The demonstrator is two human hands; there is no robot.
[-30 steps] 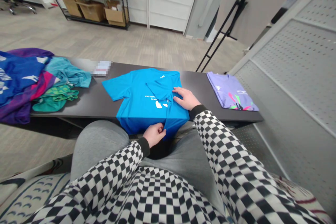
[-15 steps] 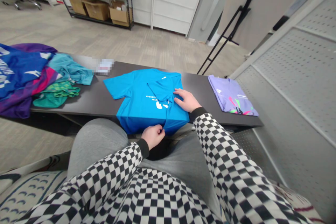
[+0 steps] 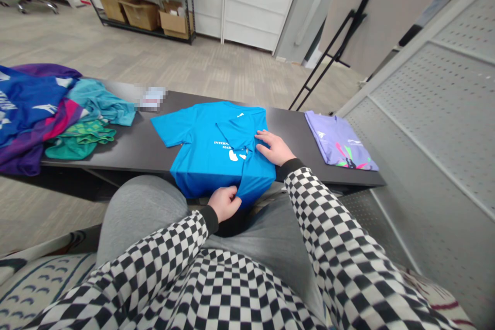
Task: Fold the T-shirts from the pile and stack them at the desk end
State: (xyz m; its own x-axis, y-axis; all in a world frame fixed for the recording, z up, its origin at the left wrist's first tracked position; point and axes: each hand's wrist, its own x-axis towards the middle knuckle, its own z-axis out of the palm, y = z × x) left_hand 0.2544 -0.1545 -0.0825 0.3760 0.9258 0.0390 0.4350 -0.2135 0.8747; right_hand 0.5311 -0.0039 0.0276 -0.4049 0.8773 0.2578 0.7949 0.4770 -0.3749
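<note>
At the near edge of the dark tabletop (image 3: 131,147), a bright blue T-shirt (image 3: 209,157) lies spread, its lower part hanging over the edge. The left hand (image 3: 223,204) is closed, pinching the hem (image 3: 247,197) between thumb and fingers, and sits slightly lower and nearer the body than a moment ago. The right hand (image 3: 275,147) stays open, fingers spread flat on the shirt. A folded lilac shirt (image 3: 338,142) lies to the right, a heap of garments (image 3: 38,113) to the left
</note>
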